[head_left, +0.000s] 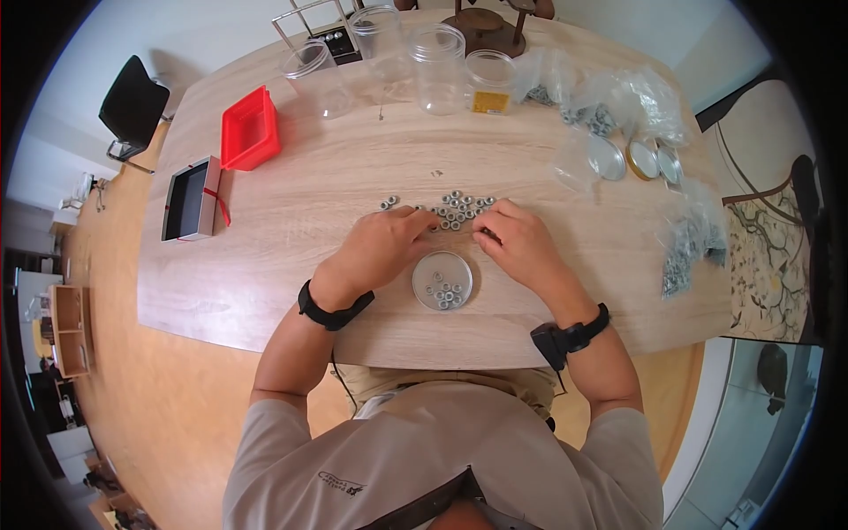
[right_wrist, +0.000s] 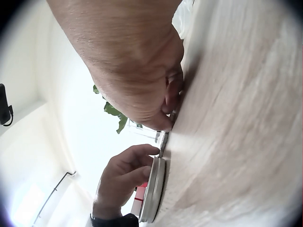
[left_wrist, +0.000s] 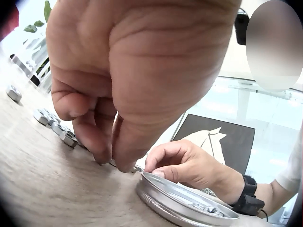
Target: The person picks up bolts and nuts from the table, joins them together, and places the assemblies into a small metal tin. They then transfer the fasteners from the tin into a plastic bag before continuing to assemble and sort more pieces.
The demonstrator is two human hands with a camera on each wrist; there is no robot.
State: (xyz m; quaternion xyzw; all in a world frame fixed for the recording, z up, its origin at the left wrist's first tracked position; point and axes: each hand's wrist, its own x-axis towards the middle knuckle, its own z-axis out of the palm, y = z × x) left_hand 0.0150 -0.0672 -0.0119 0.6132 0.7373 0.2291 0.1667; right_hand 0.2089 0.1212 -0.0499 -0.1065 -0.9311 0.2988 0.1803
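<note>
A loose cluster of silver hex nuts [head_left: 456,212] lies on the table between both hands. My left hand [head_left: 378,240] is at the cluster's left side, thumb and forefinger pinching a nut at the tabletop; a sliver of metal shows between the tips. At the right edge of the nuts, my right hand [head_left: 518,242] has its fingers curled down to the table; I cannot tell whether they hold a nut. Just nearer to the body sits a round metal lid [head_left: 427,299], rim up, with several nuts [head_left: 448,294] inside.
Clear plastic jars [head_left: 436,75] stand at the back. To the left are a red tray [head_left: 250,130] and an open box [head_left: 191,201]. Bags of hardware [head_left: 693,252] and metal lids [head_left: 606,158] lie on the right. Two stray nuts [head_left: 389,203] sit left of the cluster.
</note>
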